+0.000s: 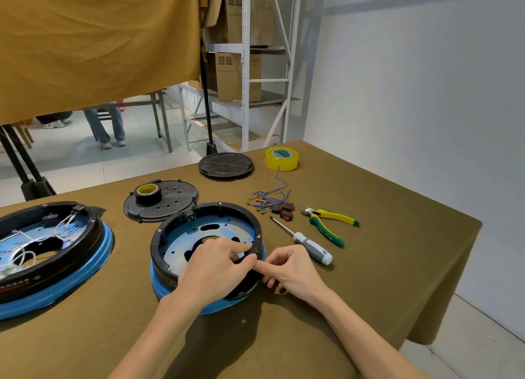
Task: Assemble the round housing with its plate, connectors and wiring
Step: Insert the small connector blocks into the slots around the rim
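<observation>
the left hand (216, 268) lies over the near right part of the round housing (207, 253), with its fingers bent and the first finger and thumb pinching the black rim. the right hand (289, 268) sits just to the right, outside the rim, with fingers curled and fingertips pressed on the same spot of the rim, touching the left hand. if something small is held between the 2 hands, it is too hidden to tell.

the round housing sits on the brown table cloth (284, 336), near the middle. it has a black ring on top, a blue band below, and a shiny plate (187, 236) with holes inside.

just behind it lies a black round cover (170, 205) with a small roll of tape (148, 192) on it. farther back is another black round lid (226, 165), and right of that a yellow tape roll (281, 158).

to the right of the housing lie blue wires with small connectors (268, 199), 2 little red and black switches (284, 211), a screwdriver (306, 243) and green and yellow pliers (329, 222).

at the far left sits a second housing (48, 253) with white wires inside.
</observation>
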The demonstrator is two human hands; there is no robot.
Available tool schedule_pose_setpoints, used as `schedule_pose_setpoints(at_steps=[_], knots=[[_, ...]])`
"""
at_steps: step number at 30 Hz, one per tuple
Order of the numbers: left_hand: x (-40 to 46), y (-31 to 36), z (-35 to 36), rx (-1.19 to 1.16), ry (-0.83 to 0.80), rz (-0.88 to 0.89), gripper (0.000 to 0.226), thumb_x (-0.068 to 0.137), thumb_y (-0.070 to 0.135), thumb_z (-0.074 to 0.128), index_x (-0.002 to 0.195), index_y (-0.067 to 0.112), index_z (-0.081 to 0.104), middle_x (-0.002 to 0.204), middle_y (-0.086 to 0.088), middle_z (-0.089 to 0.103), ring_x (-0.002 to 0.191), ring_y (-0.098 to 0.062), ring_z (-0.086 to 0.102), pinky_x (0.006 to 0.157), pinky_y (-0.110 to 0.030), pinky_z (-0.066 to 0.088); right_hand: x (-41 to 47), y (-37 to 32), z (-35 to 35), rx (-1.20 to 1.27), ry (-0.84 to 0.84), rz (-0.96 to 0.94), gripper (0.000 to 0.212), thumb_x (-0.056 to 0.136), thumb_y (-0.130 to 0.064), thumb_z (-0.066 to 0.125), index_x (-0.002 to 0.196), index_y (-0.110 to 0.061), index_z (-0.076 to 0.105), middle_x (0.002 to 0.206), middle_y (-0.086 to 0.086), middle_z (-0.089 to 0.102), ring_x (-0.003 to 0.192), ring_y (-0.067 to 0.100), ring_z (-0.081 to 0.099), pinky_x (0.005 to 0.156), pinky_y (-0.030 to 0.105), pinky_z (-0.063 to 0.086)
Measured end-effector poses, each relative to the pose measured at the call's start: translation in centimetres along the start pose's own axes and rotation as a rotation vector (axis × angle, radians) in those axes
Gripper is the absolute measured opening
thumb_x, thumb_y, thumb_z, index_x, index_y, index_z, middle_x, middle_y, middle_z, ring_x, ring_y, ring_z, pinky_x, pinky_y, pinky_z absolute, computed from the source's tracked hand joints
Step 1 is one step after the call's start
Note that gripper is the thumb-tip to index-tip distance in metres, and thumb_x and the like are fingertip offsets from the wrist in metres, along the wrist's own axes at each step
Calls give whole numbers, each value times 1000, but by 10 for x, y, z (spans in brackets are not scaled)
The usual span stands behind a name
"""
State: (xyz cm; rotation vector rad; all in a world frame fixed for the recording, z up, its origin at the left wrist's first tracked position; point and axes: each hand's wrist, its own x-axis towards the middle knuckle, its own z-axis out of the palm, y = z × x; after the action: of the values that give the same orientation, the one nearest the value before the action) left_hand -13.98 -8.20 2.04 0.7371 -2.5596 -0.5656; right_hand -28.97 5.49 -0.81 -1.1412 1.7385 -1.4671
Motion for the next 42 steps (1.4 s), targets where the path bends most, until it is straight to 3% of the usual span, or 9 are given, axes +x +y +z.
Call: schedule_pose_setpoints(at_steps=[7, 16, 21, 26, 28, 32, 35, 38, 42], knots=[[-3, 1, -2, 29, -8, -8, 40, 96, 58, 55, 132, 44, 67, 112, 14, 76, 92, -1, 63, 74, -21, 51, -1, -1, -1, 2, -54, 21, 20, 88, -41, 79, 80, -23, 79, 75, 5, 76, 62, 12, 68, 55, 15, 50], [-6, 4, -4, 47, -14, 34, 44, 96, 60, 54, 135, 43, 66, 108, 14, 75, 85, -1, 61, 66, -14, 43, 3, -5, -6, -83, -111, 87, 24, 88, -43, 79, 89, -19, 81, 83, 5, 79, 68, 13, 73, 51, 17, 52], [-7, 0, -6, 85, -35, 76, 55, 92, 64, 59, 140, 39, 60, 112, 13, 74, 94, -2, 62, 79, -21, 53, 2, -3, -4, -82, -97, 95, 30, 87, -45, 80, 92, -16, 81, 83, 5, 79, 69, 13, 74, 51, 17, 52], [-14, 4, -4, 132, 37, 127, 54, 93, 67, 55, 139, 40, 61, 106, 16, 73, 93, -2, 62, 76, -22, 54, -3, -6, -16, 3, -128, 89, 12, 94, -27, 74, 98, -17, 78, 90, 7, 79, 78, 18, 74, 61, 21, 57], [-14, 5, -5, 132, 28, 133, 49, 96, 63, 51, 139, 41, 61, 95, 15, 70, 86, -5, 60, 72, -24, 53, 0, -12, -22, 4, -52, 69, 8, 96, -22, 72, 99, -17, 76, 88, 8, 78, 75, 20, 75, 60, 23, 58], [-12, 4, -5, 142, 4, 119, 46, 98, 61, 48, 140, 44, 59, 84, 14, 63, 80, -9, 57, 69, -30, 52, 30, -24, -31, -297, 306, -79, 8, 96, -20, 69, 91, -22, 75, 74, -1, 75, 62, 11, 68, 56, 25, 53], [-12, 3, -4, 137, 9, 117, 47, 98, 61, 49, 141, 43, 59, 84, 17, 63, 80, -8, 57, 68, -27, 52, 68, -30, -42, -693, 483, -26, 11, 96, -23, 65, 102, -22, 74, 93, -6, 74, 85, 14, 68, 72, 32, 56], [-11, 0, -3, 102, 22, 116, 47, 97, 61, 52, 139, 42, 61, 97, 18, 70, 86, -5, 60, 70, -24, 53, 100, -22, -52, -930, 376, 216, 26, 101, -31, 59, 119, -12, 64, 119, 9, 63, 102, 30, 65, 82, 40, 56], [-11, 0, -2, 90, 35, 126, 48, 97, 62, 51, 139, 44, 60, 95, 21, 68, 82, -2, 55, 64, -15, 41, 119, -2, -52, -1018, 302, 350, 36, 102, -41, 57, 120, -10, 62, 125, 14, 54, 100, 32, 63, 79, 40, 53]])
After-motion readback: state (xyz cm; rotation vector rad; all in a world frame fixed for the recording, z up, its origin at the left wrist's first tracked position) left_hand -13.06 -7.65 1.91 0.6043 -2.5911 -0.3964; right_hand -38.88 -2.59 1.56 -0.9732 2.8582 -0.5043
